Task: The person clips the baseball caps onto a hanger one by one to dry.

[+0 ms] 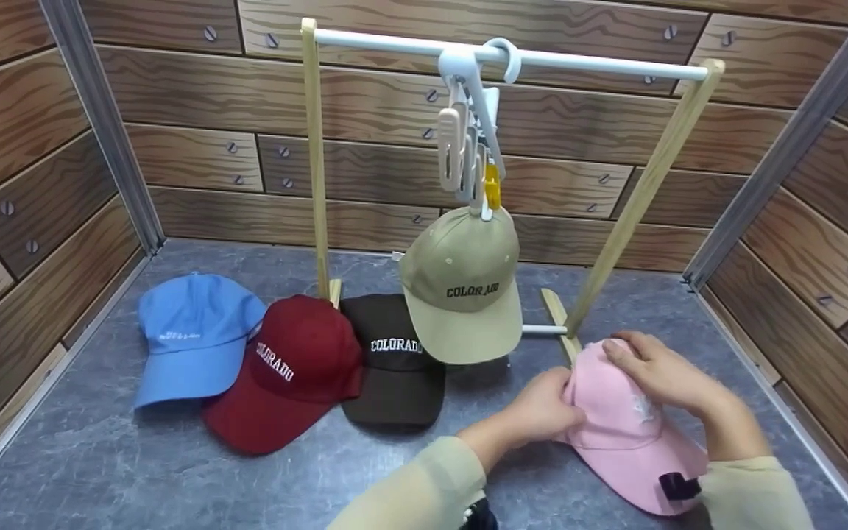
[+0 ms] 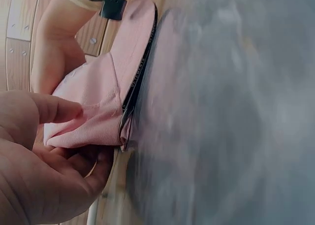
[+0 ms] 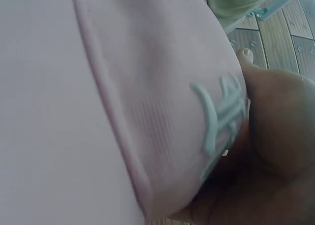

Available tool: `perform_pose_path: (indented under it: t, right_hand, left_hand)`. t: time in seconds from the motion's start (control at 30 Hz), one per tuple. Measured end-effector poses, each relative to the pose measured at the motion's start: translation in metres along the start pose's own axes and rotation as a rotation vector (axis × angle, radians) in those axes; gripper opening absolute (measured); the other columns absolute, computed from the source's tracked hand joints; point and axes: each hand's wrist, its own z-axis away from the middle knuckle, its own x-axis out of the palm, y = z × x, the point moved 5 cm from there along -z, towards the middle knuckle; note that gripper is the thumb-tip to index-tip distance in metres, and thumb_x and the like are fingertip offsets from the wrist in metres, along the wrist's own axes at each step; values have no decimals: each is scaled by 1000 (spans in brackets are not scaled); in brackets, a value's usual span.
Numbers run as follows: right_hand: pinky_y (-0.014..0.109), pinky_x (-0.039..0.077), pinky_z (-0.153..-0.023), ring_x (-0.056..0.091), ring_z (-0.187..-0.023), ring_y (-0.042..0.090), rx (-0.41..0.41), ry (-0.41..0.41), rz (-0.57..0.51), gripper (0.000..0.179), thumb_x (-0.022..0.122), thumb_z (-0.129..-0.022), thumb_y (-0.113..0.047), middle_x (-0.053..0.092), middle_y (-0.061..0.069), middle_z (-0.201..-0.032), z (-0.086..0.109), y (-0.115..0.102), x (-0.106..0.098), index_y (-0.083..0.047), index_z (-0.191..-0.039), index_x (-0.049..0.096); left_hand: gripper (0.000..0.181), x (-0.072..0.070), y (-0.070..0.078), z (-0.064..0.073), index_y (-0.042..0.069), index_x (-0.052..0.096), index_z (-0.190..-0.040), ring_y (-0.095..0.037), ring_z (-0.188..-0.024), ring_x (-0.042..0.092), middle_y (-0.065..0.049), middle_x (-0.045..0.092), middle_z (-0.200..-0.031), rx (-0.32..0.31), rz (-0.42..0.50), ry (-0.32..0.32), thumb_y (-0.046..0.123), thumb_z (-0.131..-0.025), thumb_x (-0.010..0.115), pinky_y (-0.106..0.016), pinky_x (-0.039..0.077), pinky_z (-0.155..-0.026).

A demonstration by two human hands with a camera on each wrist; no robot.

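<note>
A pink baseball cap with raised pale lettering rests on the grey surface at the right, brim toward the front. My left hand pinches the cap's left side between thumb and fingers; the left wrist view shows the pink cloth creasing there. Over the far side of the crown, my right hand grips the cap, thumb on top and fingers partly hidden behind it. Seen close in the right wrist view, the pink cap fills most of the picture, with my right hand along its crown.
A wooden stand with a white bar holds a white hanger with several clips. From it hangs a khaki cap under a yellow clip. Blue, dark red and black caps lie overlapping to the left.
</note>
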Motion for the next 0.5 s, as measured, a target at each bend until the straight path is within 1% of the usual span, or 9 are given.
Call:
perform_pose_path:
  t: [0.13,0.23,0.3,0.4,0.5]
  right_hand:
    - [66,47,-110,59,-135,50,-33,-16,-6,55,50,-119,-41,64,30,-142,0,-7,3,7,-145,63]
    - [61,50,-106,62,-130,44,-30,-23,24,52,51,-119,-42,66,25,-138,1,-10,5,2,-141,67]
    - [56,53,-101,65,-123,38,-26,-32,26,49,51,-119,-43,69,20,-131,1,-12,7,0,-137,69]
    - [48,55,-91,67,-109,28,-22,-49,0,44,53,-119,-43,71,11,-118,1,-16,9,-5,-130,71]
    - [43,54,-84,64,-97,22,-28,-59,-31,39,54,-118,-43,69,5,-105,-1,-19,12,-8,-122,72]
  left_hand:
    - [27,-15,-5,3,10,67,-100,-8,-85,58,5,62,-90,-35,16,-7,-2,-77,78,-25,54,-81]
    - [27,-24,-8,6,10,67,-99,-9,-81,59,4,63,-89,-55,28,-30,-1,-77,78,-25,54,-73]
    - [26,-30,-9,9,10,66,-98,-10,-75,59,3,63,-86,-69,35,-49,-1,-78,78,-25,53,-64]
    - [25,-39,-12,13,11,64,-97,-12,-67,58,1,61,-84,-98,48,-72,-2,-80,78,-25,49,-54]
    - [25,-47,-12,15,11,63,-95,-12,-66,57,1,60,-83,-94,21,-84,-2,-81,79,-25,49,-53]
